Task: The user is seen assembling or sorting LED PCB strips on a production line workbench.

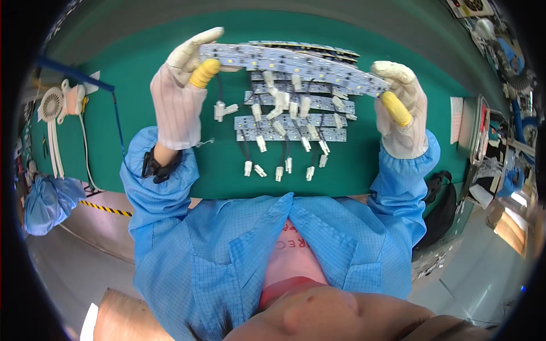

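My left hand [183, 85] and my right hand [401, 108] wear white gloves with yellow finger covers on the thumbs. Between them they hold up a long LED strip board [290, 64], gripping one end each, thumbs on the near side. Its face carries small yellowish LEDs, and it tilts down toward the right. Below and behind it, more LED strip boards [243, 128] lie in rows on the green work mat [222, 176]. Short dark wires with white plug connectors [261, 143] hang off these boards; a connector pair [219, 111] dangles near my left hand.
A small white fan [52, 104] and its cable lie at the left, near a blue stand arm [77, 74]. At the right edge are a tray [476, 128], papers [456, 119] and a black bag [441, 210]. Another person's blue sleeve [52, 204] shows at far left.
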The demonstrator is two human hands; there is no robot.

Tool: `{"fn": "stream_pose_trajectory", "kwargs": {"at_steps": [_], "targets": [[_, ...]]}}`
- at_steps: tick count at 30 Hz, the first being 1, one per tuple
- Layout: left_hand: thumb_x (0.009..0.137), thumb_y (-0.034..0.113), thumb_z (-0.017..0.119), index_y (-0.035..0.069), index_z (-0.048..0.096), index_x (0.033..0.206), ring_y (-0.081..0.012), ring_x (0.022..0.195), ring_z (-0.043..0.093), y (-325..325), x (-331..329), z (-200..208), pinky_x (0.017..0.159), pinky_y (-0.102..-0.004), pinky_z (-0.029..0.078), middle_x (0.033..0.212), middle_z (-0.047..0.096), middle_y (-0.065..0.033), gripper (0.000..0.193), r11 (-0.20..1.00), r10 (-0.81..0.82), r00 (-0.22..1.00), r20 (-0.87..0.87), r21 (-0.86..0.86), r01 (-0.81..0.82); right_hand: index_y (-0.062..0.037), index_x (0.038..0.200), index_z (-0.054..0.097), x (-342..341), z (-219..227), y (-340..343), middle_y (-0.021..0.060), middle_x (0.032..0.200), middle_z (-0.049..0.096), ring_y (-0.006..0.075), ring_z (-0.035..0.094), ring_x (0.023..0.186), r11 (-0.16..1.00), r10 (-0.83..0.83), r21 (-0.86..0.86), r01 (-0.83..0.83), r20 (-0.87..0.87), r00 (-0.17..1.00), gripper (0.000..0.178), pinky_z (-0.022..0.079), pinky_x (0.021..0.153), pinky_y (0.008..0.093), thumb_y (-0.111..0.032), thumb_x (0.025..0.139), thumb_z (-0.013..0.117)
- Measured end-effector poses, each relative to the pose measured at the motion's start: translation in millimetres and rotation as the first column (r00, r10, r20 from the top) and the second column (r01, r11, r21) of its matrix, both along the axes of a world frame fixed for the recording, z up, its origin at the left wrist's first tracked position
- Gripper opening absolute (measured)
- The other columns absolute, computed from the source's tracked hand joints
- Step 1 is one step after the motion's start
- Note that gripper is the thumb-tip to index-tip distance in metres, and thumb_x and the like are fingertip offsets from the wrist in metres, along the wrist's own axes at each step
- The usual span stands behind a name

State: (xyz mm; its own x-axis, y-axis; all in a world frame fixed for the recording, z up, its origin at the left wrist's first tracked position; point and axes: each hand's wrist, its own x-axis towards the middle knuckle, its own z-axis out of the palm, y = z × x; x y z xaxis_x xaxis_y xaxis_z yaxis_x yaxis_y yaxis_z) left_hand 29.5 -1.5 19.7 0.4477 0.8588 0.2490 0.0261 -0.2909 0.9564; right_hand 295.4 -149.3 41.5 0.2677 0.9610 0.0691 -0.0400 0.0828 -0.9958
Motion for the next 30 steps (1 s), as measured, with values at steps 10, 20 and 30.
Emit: {"fn": "stream_pose_trajectory", "kwargs": {"at_steps": [10,20,30], "targets": [[0.091,0.019,0.059,-0.004,0.053,0.125,-0.0095,0.083,0.059,4.3,-2.4,-2.1,0.079,-0.0223,0.044,0.096,0.067,-0.0114,0.041,0.997,0.071,0.984,-0.165,-0.002,-0.072,0.0066,0.120,0.049,-5.2,6.5,0.3,0.0125,0.102,0.064,0.0005,0.039,0.047,0.994,0.110,0.015,-0.109,-0.055,0.992,0.049,0.026,0.041,0.0150,-0.024,0.084,0.064],[0.092,0.019,0.057,-0.005,0.058,0.104,-0.0180,0.081,0.066,5.1,-0.4,-19.4,0.109,-0.0425,0.031,0.087,0.069,-0.0155,0.027,0.961,-0.275,0.939,0.209,0.099,0.260,-0.0045,0.109,0.057,18.5,-20.4,6.9,0.0026,0.064,0.057,0.0041,0.045,0.048,0.996,-0.027,-0.090,0.018,-0.103,0.994,0.048,0.035,0.045,0.0164,-0.046,0.086,0.063],[0.082,-0.007,0.050,0.003,0.067,0.109,-0.0064,0.080,0.055,12.6,-6.3,-27.9,0.067,-0.0213,0.043,0.110,0.067,-0.0064,0.033,0.977,0.200,0.949,-0.245,0.127,-0.173,-0.0008,0.099,0.056,-2.9,-2.7,3.6,0.0075,0.075,0.060,0.0090,0.055,0.054,0.997,0.045,-0.050,-0.056,-0.195,0.980,0.024,0.032,0.039,0.0161,-0.017,0.085,0.067]]}}
